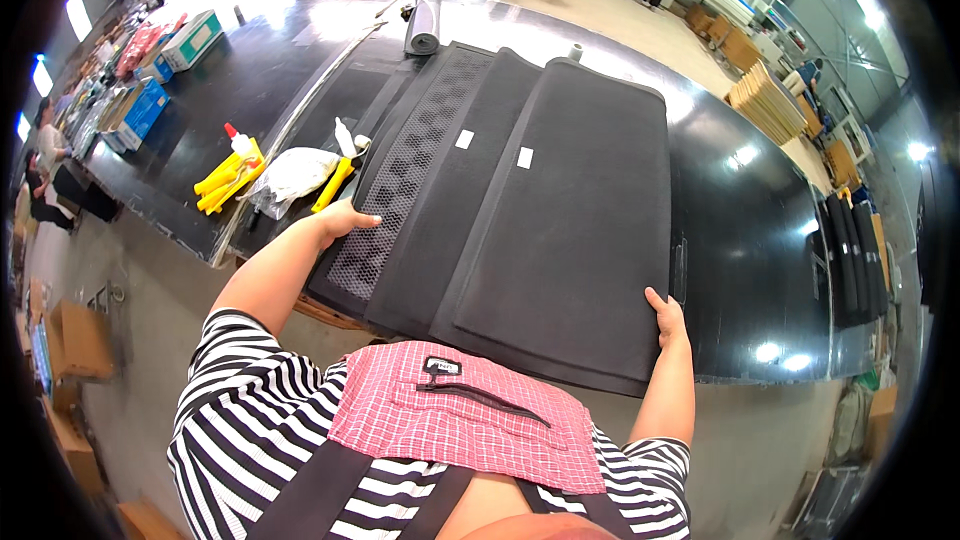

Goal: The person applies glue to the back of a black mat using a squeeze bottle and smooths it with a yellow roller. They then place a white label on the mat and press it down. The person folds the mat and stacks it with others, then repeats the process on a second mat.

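Several flat black mats overlap like steps on the table in front of me. The rightmost, a plain black mat (585, 210), lies on top and carries a small white label. Left of it is another plain mat (470, 190), also labelled. Furthest left, a honeycomb-patterned strip (405, 180) shows at the edge of the stack. My left hand (345, 221) grips this left edge, thumb over the honeycomb, fingers mostly hidden below. At the near right corner my right hand (667, 318) holds the mats' edge, its thumb raised and the other fingers partly hidden.
Left of the mats lie yellow-handled tools (228, 180), a clear plastic bag (292, 178) and a white bottle (345, 137). A grey roll (426, 15) rests beyond. Boxes (135, 115) stand on the far left of the dark glossy table (755, 220). Other people are in the background.
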Demonstrator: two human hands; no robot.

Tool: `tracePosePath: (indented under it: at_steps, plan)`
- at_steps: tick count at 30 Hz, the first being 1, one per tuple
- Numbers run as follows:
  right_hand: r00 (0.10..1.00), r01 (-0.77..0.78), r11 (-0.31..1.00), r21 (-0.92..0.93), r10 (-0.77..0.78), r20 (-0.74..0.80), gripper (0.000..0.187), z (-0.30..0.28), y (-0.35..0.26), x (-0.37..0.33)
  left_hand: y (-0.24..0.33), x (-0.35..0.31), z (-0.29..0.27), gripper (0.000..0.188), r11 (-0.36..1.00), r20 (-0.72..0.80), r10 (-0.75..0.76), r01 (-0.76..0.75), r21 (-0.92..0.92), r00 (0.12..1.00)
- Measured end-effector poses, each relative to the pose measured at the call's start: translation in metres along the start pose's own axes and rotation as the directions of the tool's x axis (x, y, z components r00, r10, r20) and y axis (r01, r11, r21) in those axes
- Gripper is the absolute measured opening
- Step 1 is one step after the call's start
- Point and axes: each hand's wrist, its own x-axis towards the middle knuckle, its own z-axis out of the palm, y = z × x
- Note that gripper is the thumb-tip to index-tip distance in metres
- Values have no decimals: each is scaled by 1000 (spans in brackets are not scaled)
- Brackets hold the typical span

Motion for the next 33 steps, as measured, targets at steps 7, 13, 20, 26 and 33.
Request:
tracePosePath:
  at_steps: [7, 13, 20, 26, 33]
  plan:
    - [961, 253, 954, -162, -268, -75, 45, -16, -2, -11, 1, -7, 22, 63, 969, -238, 118, -60, 239, 964]
    - [942, 226, 937, -266, -280, -186, 47, -56, 24, -82, -31, -52, 64, 50, 978, -116, 210, -208, 31, 971]
    - [873, 285, 935, -212, -344, -346, 46, -70, 46, -181, -32, -53, 110, 49, 938, 28, 292, -281, -202, 956]
    - [820, 127, 975, -183, -207, -533, 41, -146, 51, -238, 33, -58, 211, 43, 937, 171, 347, -331, -114, 922]
    - [769, 145, 983, -110, -183, -613, 39, -298, 84, -235, 89, -48, 377, 39, 930, 259, 368, -352, -109, 893]
